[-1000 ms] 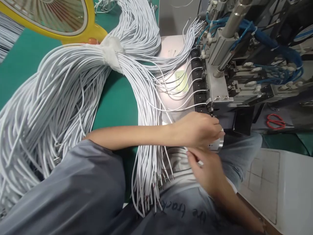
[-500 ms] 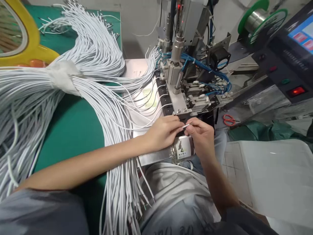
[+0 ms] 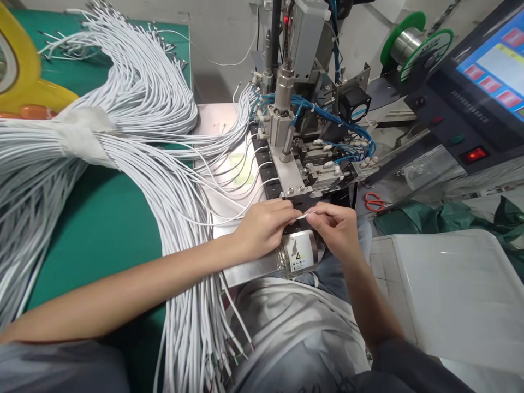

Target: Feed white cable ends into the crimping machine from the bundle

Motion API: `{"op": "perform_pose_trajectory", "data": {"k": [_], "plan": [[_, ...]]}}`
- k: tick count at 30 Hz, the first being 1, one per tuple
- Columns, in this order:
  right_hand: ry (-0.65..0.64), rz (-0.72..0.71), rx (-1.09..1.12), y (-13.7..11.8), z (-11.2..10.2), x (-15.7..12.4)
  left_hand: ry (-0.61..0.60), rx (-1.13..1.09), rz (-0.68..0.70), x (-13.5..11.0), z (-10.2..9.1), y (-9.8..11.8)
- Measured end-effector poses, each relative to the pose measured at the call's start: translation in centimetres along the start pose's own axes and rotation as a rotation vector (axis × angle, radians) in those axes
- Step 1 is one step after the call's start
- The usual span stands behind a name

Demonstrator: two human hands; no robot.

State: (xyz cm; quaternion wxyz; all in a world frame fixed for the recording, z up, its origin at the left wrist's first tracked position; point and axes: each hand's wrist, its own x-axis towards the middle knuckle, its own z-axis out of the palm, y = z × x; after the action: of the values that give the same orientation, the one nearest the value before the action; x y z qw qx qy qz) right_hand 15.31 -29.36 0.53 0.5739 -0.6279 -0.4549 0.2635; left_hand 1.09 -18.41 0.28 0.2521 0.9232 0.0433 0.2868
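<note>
My left hand (image 3: 266, 225) and my right hand (image 3: 335, 228) meet just in front of the metal machine (image 3: 295, 164). Both pinch the end of one thin white wire (image 3: 305, 215) between thumb and fingers, held level between the two hands. That wire comes from a big bundle of white wires (image 3: 135, 142) which lies across the green table (image 3: 102, 218) and hangs over its near edge. Several wire ends sit in black slots along the machine's left side (image 3: 270, 174). A small clear jar with a label (image 3: 301, 254) rests under my hands.
Red scissors (image 3: 373, 202) lie right of the machine. A control panel with a touch screen (image 3: 491, 71) and a lit red switch (image 3: 475, 155) stands at the right. A white plastic bin (image 3: 450, 295) sits at my right. A yellow-rimmed object (image 3: 24, 82) lies at the far left.
The view has swung up from my lap to the machine. My right hand rose from my lap to meet the left hand; both now hold one wire end, shifted slightly left.
</note>
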Motion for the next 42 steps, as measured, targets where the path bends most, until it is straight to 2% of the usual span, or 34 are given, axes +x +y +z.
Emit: {"op": "perform_pose_trajectory", "data": {"k": [3,8,12,15,17,20,22,24,26,29,34,37,42], "plan": [[0.061,0.02,-0.008,0.2,0.5,-0.3,0.035,-0.007,0.024,-0.1,0.2,-0.1],[0.247,0.001,0.065,0.9,2.6,-1.3,0.068,-0.043,0.04,-0.1,0.3,0.0],[0.342,-0.132,-0.174,0.5,3.4,-1.8,0.077,0.013,0.054,-0.1,0.2,0.1],[0.294,-0.267,-0.404,-0.2,2.8,-1.7,0.079,0.193,0.106,-0.1,0.1,0.2],[0.211,-0.278,-0.46,-0.6,2.1,-1.5,0.077,0.327,0.154,-0.1,0.0,0.3],[0.037,-0.146,-0.393,-0.9,0.7,-1.0,0.031,0.429,0.175,-0.2,-0.2,0.3],[-0.085,-0.036,-0.299,-0.8,-0.1,-0.6,-0.004,0.406,0.145,-0.3,-0.2,0.2],[-0.137,0.002,-0.227,-0.5,-0.3,-0.4,-0.025,0.32,0.098,-0.3,-0.1,0.0],[-0.087,-0.055,-0.209,-0.2,0.0,-0.3,-0.037,0.203,0.04,-0.3,0.1,-0.1],[0.074,-0.163,-0.221,0.3,1.2,-0.7,-0.031,0.024,-0.054,-0.1,0.2,0.0],[0.228,-0.16,-0.214,1.0,2.2,-1.2,0.015,-0.108,-0.105,0.1,0.1,0.5],[0.258,-0.241,-0.319,1.2,1.6,-0.9,0.01,-0.09,-0.111,0.1,0.0,0.6],[0.225,-0.492,-0.526,1.3,0.8,-0.4,0.012,-0.068,-0.131,0.0,0.2,0.5]]}}
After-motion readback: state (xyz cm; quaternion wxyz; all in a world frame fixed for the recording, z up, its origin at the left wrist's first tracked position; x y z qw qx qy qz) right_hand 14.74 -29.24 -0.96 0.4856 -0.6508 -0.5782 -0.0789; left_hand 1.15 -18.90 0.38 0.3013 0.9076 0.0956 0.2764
